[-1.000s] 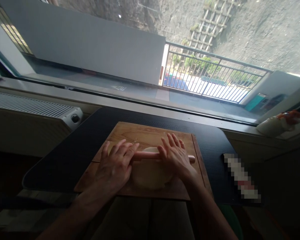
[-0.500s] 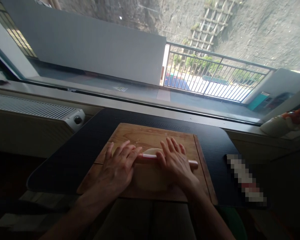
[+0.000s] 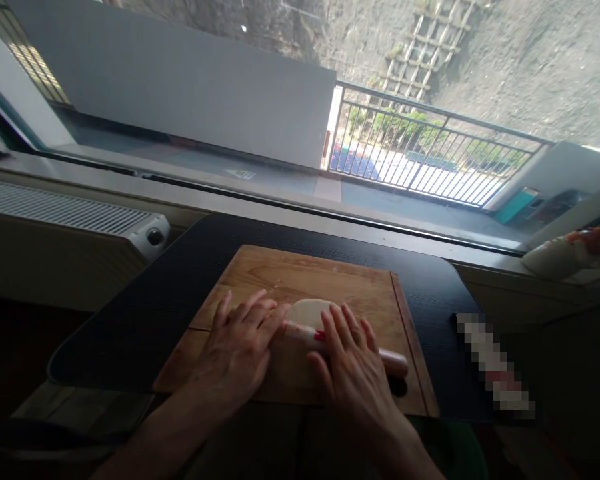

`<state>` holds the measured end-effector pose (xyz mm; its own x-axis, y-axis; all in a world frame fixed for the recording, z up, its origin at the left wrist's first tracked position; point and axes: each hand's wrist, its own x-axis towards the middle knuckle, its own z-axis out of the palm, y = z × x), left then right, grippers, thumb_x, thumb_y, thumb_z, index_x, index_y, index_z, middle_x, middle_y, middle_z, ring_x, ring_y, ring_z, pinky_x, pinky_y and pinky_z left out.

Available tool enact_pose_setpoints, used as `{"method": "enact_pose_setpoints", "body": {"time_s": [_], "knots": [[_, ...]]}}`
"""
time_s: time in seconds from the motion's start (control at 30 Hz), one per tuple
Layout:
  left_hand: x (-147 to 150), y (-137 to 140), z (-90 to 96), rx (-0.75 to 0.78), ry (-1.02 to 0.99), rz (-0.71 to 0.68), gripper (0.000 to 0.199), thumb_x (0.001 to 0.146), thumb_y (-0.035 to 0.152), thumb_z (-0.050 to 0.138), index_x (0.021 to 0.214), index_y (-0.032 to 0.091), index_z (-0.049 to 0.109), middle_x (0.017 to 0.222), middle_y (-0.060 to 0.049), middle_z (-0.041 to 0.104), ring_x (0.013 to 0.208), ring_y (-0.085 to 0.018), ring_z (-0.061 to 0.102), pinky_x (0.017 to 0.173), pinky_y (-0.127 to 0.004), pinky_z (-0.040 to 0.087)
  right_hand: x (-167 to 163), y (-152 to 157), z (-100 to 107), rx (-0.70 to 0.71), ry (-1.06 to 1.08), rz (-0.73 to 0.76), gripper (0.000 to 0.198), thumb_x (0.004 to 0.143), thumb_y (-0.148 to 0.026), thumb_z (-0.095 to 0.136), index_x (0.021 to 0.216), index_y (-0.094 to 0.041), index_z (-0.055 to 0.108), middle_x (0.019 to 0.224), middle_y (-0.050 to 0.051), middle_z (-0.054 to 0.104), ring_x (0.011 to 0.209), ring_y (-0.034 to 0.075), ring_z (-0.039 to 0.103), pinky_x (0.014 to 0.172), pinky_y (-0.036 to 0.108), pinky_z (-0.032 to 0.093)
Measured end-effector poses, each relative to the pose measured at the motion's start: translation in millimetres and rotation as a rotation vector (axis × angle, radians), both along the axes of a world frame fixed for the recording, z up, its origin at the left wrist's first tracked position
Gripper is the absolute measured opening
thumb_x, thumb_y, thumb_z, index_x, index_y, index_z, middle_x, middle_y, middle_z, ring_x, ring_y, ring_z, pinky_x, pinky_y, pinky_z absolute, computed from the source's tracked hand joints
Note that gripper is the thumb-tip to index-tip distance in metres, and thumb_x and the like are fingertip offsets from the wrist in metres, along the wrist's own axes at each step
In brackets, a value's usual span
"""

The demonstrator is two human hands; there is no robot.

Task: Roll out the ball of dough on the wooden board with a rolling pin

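Note:
Both my palms lie on a rolling pin that crosses a flat round of dough. My left hand rests over the pin's left end, fingers stretched out and pointing away from me. Over its right part lies my right hand, also flat with fingers extended and the thumb a little apart. Red and white markings show on the pin between the hands. Its right end sticks out past my right hand and slants toward me. Beneath everything is a wooden board; the near part of the dough is dim.
The board lies on a dark table by a window. A blurred-out flat item is at the table's right side. A radiator stands on the left, and a whitish pot sits on the sill at the right.
My right hand and the pin's right end have come nearer to me, so the pin is more slanted. The pin has turned, with different markings showing. More of the dough's far part is visible.

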<state>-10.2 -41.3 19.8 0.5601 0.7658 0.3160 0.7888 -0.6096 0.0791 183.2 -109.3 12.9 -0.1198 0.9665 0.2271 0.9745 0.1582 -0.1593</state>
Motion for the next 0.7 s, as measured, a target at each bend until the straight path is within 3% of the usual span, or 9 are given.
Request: {"method": "enact_pose_setpoints", "body": {"time_s": [0.13, 0.2, 0.27, 0.43, 0.5, 0.57, 0.7], "knots": [[3, 5, 2.0, 0.042, 0.028, 0.024, 0.045, 0.087, 0.018, 0.038, 0.131, 0.020, 0.047, 0.127, -0.008, 0.055, 0.125, -0.028, 0.041, 0.108, -0.057, 0.013, 18, 95, 18, -0.155, 0.081, -0.077, 0.060, 0.094, -0.054, 0.016, 0.139, -0.019, 0.036, 0.149, 0.009, 0.026, 0.139, 0.024, 0.012, 0.110, 0.049, 0.014], [3, 5, 1.8, 0.064, 0.019, 0.030, 0.044, 0.088, 0.020, 0.037, 0.132, 0.018, 0.045, 0.127, -0.009, 0.055, 0.124, -0.029, 0.042, 0.108, -0.058, 0.013, 24, 122, 25, -0.244, 0.121, -0.065, 0.062, 0.094, -0.056, 0.013, 0.139, -0.020, 0.034, 0.149, 0.009, 0.025, 0.139, 0.024, 0.014, 0.109, 0.048, 0.017], [1, 3, 1.6, 0.067, 0.005, 0.032, 0.044, 0.089, 0.021, 0.037, 0.132, 0.017, 0.045, 0.126, -0.009, 0.056, 0.123, -0.029, 0.042, 0.108, -0.059, 0.012, 22, 116, 25, -0.251, 0.124, -0.058, 0.061, 0.094, -0.055, 0.012, 0.140, -0.021, 0.033, 0.149, 0.009, 0.024, 0.139, 0.024, 0.013, 0.109, 0.048, 0.018], [-2, -6, 0.2, 0.015, -0.037, -0.006, 0.046, 0.085, 0.018, 0.040, 0.130, 0.021, 0.047, 0.128, -0.006, 0.054, 0.126, -0.025, 0.040, 0.110, -0.055, 0.013, 5, 14, 9, -0.065, 0.024, 0.014, 0.058, 0.093, -0.052, 0.026, 0.142, -0.021, 0.029, 0.151, 0.004, 0.021, 0.139, 0.024, 0.010, 0.111, 0.044, 0.017], [-2, -4, -1.1, 0.008, -0.052, -0.025, 0.045, 0.083, 0.016, 0.042, 0.126, 0.022, 0.050, 0.127, -0.005, 0.055, 0.127, -0.025, 0.040, 0.111, -0.053, 0.013, 5, -5, 7, -0.062, 0.006, 0.064, 0.058, 0.093, -0.050, 0.030, 0.143, -0.023, 0.027, 0.150, 0.002, 0.021, 0.139, 0.023, 0.012, 0.111, 0.042, 0.019], [0, 4, -1.8, 0.016, -0.045, -0.036, 0.044, 0.082, 0.014, 0.042, 0.123, 0.022, 0.053, 0.124, -0.005, 0.057, 0.126, -0.025, 0.041, 0.111, -0.053, 0.012, 13, 7, 9, -0.069, -0.002, 0.046, 0.054, 0.093, -0.049, 0.029, 0.141, -0.024, 0.031, 0.150, 0.003, 0.024, 0.139, 0.023, 0.013, 0.112, 0.043, 0.018], [7, 31, 1.2, 0.065, 0.011, -0.042, 0.041, 0.082, 0.014, 0.042, 0.121, 0.018, 0.054, 0.121, -0.008, 0.059, 0.124, -0.027, 0.042, 0.111, -0.055, 0.011, 42, 71, 19, -0.123, 0.018, -0.111, 0.055, 0.095, -0.049, 0.020, 0.139, -0.020, 0.035, 0.148, 0.007, 0.027, 0.139, 0.024, 0.012, 0.110, 0.048, 0.016]]}}
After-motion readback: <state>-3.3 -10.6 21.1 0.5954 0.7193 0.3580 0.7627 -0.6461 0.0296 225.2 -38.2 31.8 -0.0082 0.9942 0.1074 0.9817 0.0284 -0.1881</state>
